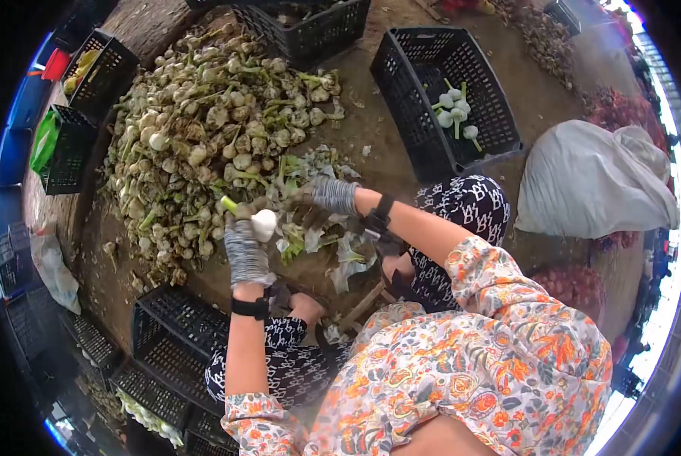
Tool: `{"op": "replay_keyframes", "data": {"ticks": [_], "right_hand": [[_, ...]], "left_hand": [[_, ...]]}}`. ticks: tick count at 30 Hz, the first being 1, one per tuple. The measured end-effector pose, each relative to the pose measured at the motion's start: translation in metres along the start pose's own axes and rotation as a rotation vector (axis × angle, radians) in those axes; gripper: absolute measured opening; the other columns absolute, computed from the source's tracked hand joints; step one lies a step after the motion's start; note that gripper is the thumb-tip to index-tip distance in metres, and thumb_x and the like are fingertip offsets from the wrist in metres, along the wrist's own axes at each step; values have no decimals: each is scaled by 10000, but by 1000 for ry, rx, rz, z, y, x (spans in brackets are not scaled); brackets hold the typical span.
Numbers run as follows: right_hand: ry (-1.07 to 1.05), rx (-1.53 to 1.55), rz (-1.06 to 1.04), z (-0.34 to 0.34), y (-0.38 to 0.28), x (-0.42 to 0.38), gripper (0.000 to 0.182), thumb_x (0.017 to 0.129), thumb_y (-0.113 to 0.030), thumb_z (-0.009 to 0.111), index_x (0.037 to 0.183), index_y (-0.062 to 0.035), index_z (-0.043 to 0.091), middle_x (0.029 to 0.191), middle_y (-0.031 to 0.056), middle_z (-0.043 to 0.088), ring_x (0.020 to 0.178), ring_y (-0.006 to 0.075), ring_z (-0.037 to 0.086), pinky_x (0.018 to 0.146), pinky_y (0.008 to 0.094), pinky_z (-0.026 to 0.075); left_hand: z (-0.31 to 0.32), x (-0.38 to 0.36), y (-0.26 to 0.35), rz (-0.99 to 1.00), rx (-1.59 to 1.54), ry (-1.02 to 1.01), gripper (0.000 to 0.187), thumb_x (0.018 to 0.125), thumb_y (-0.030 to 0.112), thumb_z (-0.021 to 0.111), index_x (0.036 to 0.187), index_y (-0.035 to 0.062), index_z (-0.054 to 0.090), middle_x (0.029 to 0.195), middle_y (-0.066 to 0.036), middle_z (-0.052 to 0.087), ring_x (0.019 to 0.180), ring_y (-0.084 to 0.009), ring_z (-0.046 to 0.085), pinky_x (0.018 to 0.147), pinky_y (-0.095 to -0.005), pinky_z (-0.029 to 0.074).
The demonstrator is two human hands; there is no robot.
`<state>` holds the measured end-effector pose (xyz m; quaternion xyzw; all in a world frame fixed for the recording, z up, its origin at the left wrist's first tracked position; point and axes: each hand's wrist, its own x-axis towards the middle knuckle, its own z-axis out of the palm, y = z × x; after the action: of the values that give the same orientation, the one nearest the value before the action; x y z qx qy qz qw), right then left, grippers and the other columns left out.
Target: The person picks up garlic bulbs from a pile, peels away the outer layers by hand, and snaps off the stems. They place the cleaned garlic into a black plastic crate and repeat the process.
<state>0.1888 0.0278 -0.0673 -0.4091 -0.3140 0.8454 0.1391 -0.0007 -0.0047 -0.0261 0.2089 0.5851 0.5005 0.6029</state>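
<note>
From where I stand, the person sits low over the dirt floor [359, 121], wearing ribbed gray gloves, with a big heap of garlic [219, 125] spread ahead and to the left, its bulbs dull, brown and still stemmed. The left hand [243, 237] is closed at the neck of one garlic bulb [264, 225], which shows smooth and bright white just beside the fingers, a short green stem [229, 204] poking out on the other side. The right hand [327, 194] is near it but apart from the bulb, over the loose skins and leaves [350, 267] between the feet; its dark fingertips blur into that litter, so I can't tell how far they're open or whether they pinch anything. I'd judge the bulb to be at the end of having its outer skin taken off, since hardly any dirty layer shows on it. Beyond the right forearm, a black crate [414, 106] holds a few clean white bulbs [459, 115], stems on, much like the one in hand. As I see it, the next move calls for a steady hold at the neck, so the bare bulb neither drops nor gets bruised, and for the right fingers to be free of scraps before touching it.
</note>
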Motion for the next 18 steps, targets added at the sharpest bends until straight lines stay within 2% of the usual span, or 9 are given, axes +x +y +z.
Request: {"op": "replay_keyframes", "data": {"ticks": [1,2,3,4,5,9,11,14,18], "right_hand": [[176,-564,130,-23,-4,15,439,831,-394,539,1046,-14,577,933,152,623,750,258,623,669,369,507],[317,-826,-81,-54,29,38,431,817,-383,538,1039,-17,587,962,163,616,805,282,609,711,376,488],[520,-1105,-256,-84,63,61,424,803,-371,538,1032,-20,598,990,175,609,860,306,594,754,383,470],[522,-1144,-51,-117,76,79,371,781,-318,545,998,-26,614,995,166,614,905,314,581,789,379,455],[644,-1129,-12,-133,81,83,341,786,-301,539,968,-23,618,967,171,615,885,317,583,772,385,457],[1170,-995,-77,-168,63,110,251,805,-231,518,849,-12,634,855,193,618,806,331,590,706,407,466],[1199,-1107,-15,-185,51,132,233,815,-196,507,789,-7,642,800,204,620,766,338,593,672,418,471],[1048,-1496,184,-232,42,175,173,771,-144,503,853,-73,637,850,143,640,791,295,602,688,368,471],[990,-1690,129,-266,35,229,270,818,-200,423,941,-67,623,977,160,605,914,282,575,785,396,447]], "left_hand": [[-6,2,1,-174,-208,49,294,866,347,529,962,69,535,871,-109,618,686,-194,591,569,-335,519],[-10,1,7,-339,-420,107,289,862,360,530,951,86,530,875,-117,618,693,-219,596,575,-365,530],[-18,2,7,-356,-458,115,286,862,366,528,938,90,536,868,-115,618,700,-232,596,572,-375,533],[-27,4,6,-367,-497,123,284,861,371,526,925,94,542,861,-113,617,706,-245,597,570,-385,536],[-34,7,6,-377,-538,128,283,860,376,524,912,99,548,854,-111,617,712,-258,598,567,-395,539],[-44,12,5,-400,-616,46,276,863,325,527,867,53,577,859,-115,621,765,-247,607,583,-333,549],[-47,11,6,-433,-641,77,240,856,282,542,866,45,577,882,-129,621,806,-257,610,614,-341,560],[-50,13,7,-502,-699,108,251,845,280,556,852,29,574,912,-161,614,852,-321,602,620,-356,567],[-46,14,11,-437,-663,148,256,830,309,577,848,54,574,955,-159,605,901,-311,589,671,-385,553]]}}
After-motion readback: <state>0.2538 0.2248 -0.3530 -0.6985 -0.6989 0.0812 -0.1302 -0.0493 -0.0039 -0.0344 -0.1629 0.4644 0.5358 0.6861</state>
